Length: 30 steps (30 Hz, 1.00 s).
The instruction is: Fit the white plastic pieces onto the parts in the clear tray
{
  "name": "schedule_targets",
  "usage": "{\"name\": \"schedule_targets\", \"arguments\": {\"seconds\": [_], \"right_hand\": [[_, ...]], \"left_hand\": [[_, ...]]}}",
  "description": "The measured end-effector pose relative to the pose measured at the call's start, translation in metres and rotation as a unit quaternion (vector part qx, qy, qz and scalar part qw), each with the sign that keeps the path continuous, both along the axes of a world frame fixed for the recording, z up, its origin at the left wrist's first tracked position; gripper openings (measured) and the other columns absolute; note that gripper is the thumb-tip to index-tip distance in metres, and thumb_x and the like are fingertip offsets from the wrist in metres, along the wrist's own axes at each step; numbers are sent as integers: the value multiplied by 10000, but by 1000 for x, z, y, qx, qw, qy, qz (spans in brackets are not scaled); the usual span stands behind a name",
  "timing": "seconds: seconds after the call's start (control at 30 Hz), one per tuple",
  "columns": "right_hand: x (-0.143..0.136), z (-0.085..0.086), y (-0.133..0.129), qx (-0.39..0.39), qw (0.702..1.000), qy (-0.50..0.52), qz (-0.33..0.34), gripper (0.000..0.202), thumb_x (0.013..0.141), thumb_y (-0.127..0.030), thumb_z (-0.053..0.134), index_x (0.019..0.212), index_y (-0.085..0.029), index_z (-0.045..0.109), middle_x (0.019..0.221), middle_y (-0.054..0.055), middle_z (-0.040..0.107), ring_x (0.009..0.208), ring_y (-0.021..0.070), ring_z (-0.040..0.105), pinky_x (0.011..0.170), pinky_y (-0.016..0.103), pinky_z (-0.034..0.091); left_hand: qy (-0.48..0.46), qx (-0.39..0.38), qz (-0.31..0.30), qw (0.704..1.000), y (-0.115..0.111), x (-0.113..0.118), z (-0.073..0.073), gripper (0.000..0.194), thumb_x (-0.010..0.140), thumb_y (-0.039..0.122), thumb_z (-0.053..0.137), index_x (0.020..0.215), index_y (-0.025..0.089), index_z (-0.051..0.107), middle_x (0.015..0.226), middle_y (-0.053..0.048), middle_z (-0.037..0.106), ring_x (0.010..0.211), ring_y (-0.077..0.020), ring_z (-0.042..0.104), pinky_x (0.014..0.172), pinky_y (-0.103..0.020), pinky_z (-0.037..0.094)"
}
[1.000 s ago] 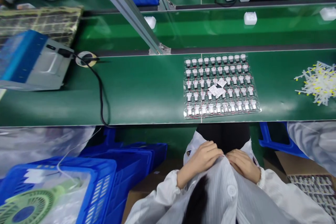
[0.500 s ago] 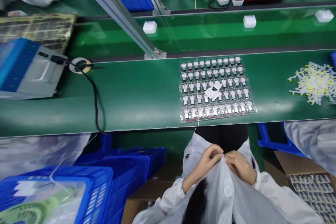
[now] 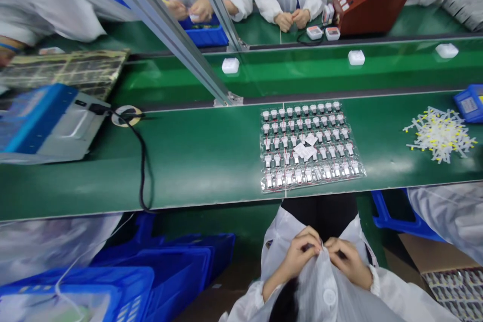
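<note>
- The white coat front [image 3: 320, 287] is the thing in hand; it lies in the person's lap, below the near edge of the green bench [image 3: 196, 161] and under the tray of parts
- Its long axis runs from the hands down toward the camera, with a white button [image 3: 329, 296] on that line, and the gathered fabric comes to a peak that points up and away, toward the bench
- The left hand [image 3: 302, 256] comes in from the lower left, forearm angled up and to the right, wrist bent, fingers curled over and pinching the fabric at the peak
- The right hand [image 3: 347, 260] mirrors it from the lower right, knuckles up, fingers folded down and gripping the same peak of cloth
- The two hands meet fingertip to fingertip at the top of the coat front, both closed on it; whether anything small sits between the fingertips cannot be told
- On the bench just beyond the hands lies a clear tray of small parts [image 3: 307, 146], its long side across the view, with a few white slips on its middle
- A heap of white and yellow plastic pieces [image 3: 437, 133] lies well off to the right, and a blue and grey machine [image 3: 49, 123] with a black cable [image 3: 142, 161] stands far left
</note>
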State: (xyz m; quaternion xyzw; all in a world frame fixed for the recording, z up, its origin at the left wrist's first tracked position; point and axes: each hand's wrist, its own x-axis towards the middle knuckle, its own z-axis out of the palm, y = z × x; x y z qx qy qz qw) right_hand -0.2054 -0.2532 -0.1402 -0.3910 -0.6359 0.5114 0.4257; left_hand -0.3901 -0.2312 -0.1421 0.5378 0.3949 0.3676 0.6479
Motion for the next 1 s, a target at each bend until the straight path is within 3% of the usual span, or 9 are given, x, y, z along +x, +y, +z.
{"name": "schedule_targets", "arguments": {"seconds": [0.1, 0.17, 0.27, 0.4, 0.7, 0.87, 1.0], "right_hand": [[-4, -3, 0, -134, 990, 35, -8, 148, 880, -297, 608, 801, -204, 525, 767, 22, 642, 702, 147, 625, 631, 250, 492], [-4, -3, 4, -175, 984, 8, 1, 195, 856, -363, 633, 867, -210, 513, 835, 22, 617, 782, 162, 609, 721, 286, 491], [-4, 1, 12, -140, 985, -71, 73, 196, 885, -406, 575, 900, -220, 513, 912, 20, 563, 905, 175, 550, 943, 388, 404], [-6, 7, 19, -96, 978, -106, 154, 243, 935, -459, 456, 862, -232, 503, 941, 27, 523, 950, 188, 492, 976, 413, 347], [-25, -10, 28, -38, 984, -73, 156, 472, 922, -622, 329, 681, -219, 379, 755, 9, 504, 786, 175, 447, 748, 331, 366], [-30, 4, 39, -14, 990, -69, 125, 523, 926, -641, 272, 629, -211, 297, 662, 3, 462, 728, 165, 440, 662, 313, 358], [-31, 13, 45, 30, 989, -87, 114, 462, 970, -528, 281, 631, -214, 287, 664, 15, 488, 714, 160, 468, 623, 295, 385]], "left_hand": [[31, 43, -39, 998, 1, -7, -6, 283, 883, 414, 587, 799, 164, 692, 881, -79, 560, 853, -201, 564, 770, -331, 462], [52, 98, -70, 991, 4, -13, -11, 295, 910, 416, 541, 838, 168, 684, 905, -71, 522, 893, -199, 540, 792, -326, 449], [86, 173, -137, 972, 10, -17, -14, 300, 947, 415, 469, 907, 193, 667, 931, -58, 482, 957, -192, 492, 848, -319, 421], [73, 163, -195, 965, 20, -20, -11, 319, 950, 453, 445, 892, 214, 648, 942, -50, 447, 991, -186, 462, 891, -322, 395], [-62, 24, -169, 983, 34, -29, -12, 220, 832, 496, 628, 794, 280, 654, 893, -26, 475, 927, -200, 527, 864, -366, 391], [-78, -14, -147, 986, 36, -33, -20, 276, 781, 567, 639, 783, 293, 674, 880, -47, 510, 887, -236, 554, 824, -400, 404], [-83, -24, -107, 991, 32, -26, -35, 314, 731, 606, 662, 733, 292, 658, 836, -60, 558, 820, -250, 569, 758, -414, 417]]}}
